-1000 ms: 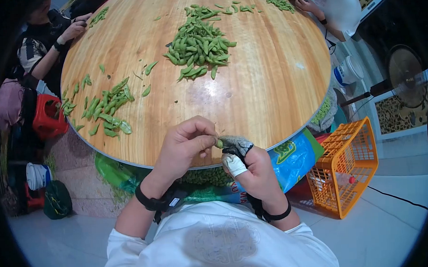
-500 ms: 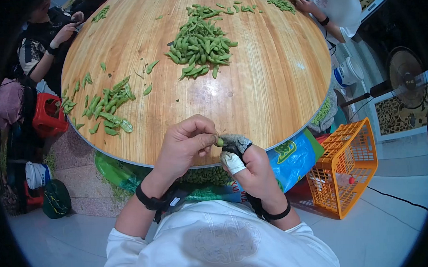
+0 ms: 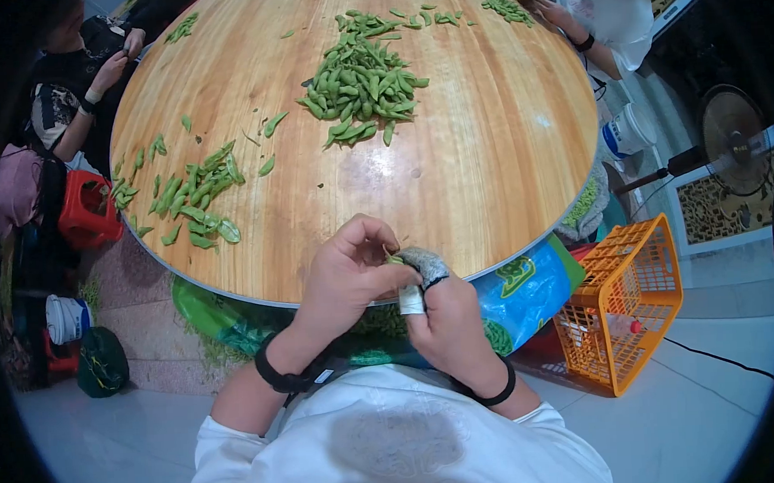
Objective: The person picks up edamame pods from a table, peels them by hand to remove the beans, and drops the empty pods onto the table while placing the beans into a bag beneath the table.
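My left hand (image 3: 341, 274) pinches a small green bean pod (image 3: 394, 259) over the table's near edge. Against the pod, the fingers of my right hand (image 3: 453, 321) are closed too, with grey fabric and white tape covering some of them. Fingers hide most of the pod. Ahead on the round wooden table (image 3: 453, 161) lies a big pile of green pods (image 3: 363, 83). A looser group of pods (image 3: 197, 194) is spread toward the left edge.
Plastic bags (image 3: 527, 287) hang below the near edge. An orange crate (image 3: 623, 304) stands at the right, near a fan (image 3: 732, 127). A red stool (image 3: 89, 207) is on the left. Two other people sit across, with a small pod heap (image 3: 506, 8) beside the right one.
Both hands have come closer together around the pod, and my right fingers have turned in toward my left. The person at the left has shifted their hands slightly.
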Action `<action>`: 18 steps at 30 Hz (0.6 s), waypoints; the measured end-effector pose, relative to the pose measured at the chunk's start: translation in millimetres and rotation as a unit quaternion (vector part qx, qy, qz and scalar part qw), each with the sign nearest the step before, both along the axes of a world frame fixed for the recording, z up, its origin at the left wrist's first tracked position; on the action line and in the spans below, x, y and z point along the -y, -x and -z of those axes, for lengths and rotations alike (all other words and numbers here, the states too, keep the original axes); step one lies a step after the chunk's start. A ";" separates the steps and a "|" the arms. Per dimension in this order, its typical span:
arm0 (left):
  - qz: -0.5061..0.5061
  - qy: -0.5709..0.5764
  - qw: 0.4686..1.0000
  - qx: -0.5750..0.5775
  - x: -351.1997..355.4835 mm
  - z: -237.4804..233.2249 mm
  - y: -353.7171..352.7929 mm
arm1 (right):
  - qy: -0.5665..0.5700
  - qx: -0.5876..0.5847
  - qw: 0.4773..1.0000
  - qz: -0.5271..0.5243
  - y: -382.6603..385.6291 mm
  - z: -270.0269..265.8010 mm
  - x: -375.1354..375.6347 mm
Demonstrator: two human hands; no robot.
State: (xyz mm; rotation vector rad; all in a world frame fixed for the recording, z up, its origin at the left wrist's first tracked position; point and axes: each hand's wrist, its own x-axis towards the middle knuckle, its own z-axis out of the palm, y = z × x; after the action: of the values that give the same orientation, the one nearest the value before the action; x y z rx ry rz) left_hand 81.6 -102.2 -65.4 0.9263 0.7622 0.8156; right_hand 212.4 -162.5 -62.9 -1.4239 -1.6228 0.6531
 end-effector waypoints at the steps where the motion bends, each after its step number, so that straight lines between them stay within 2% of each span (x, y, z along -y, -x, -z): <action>1: -0.022 -0.084 0.996 -0.037 2.4 -0.9 -1.2 | -0.024 0.042 0.999 0.010 1.6 -0.1 2.3; 2: -0.024 -0.086 0.995 -0.036 3.4 -1.6 -0.5 | -0.026 0.043 0.999 0.009 0.6 -1.5 3.3; 4: 0.010 -0.021 0.999 -0.039 1.7 -4.7 1.2 | 0.040 -0.036 0.998 0.014 -5.4 -5.9 1.5; 7: 0.027 -0.028 0.999 -0.010 2.5 1.9 3.0 | 0.053 -0.073 0.996 -0.003 -12.7 -6.0 1.1; 8: 0.025 -0.033 0.999 -0.013 2.9 3.0 3.1 | 0.049 -0.075 0.996 -0.006 -13.5 -6.7 0.7; 10: -0.010 -0.085 0.996 -0.014 6.0 4.1 2.1 | 0.012 0.000 1.000 0.021 -16.1 -8.5 1.5; 12: -0.012 -0.104 0.994 -0.044 11.0 1.9 9.2 | 0.002 0.007 0.999 0.046 -20.6 -4.6 2.8; 14: 0.074 -0.098 0.984 -0.129 17.1 0.3 18.2 | -0.024 0.006 0.997 0.072 -27.8 -3.8 3.7; 15: 0.124 -0.137 0.967 -0.176 18.8 -5.7 20.2 | -0.036 0.015 0.998 0.057 -30.4 -3.7 3.9; 16: 0.124 -0.138 0.966 -0.178 21.6 -6.0 20.5 | -0.037 0.014 0.998 0.057 -29.5 -5.2 5.4; 18: 0.163 -0.197 0.936 -0.244 28.3 -6.0 20.3 | 0.018 -0.023 0.999 0.018 -27.9 -9.6 7.8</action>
State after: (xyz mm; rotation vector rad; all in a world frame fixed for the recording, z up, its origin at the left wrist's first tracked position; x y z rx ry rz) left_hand 61.2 -130.5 -59.4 1.6075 0.8532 0.4470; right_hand 240.3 -170.4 -53.3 -1.4499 -1.5547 0.6917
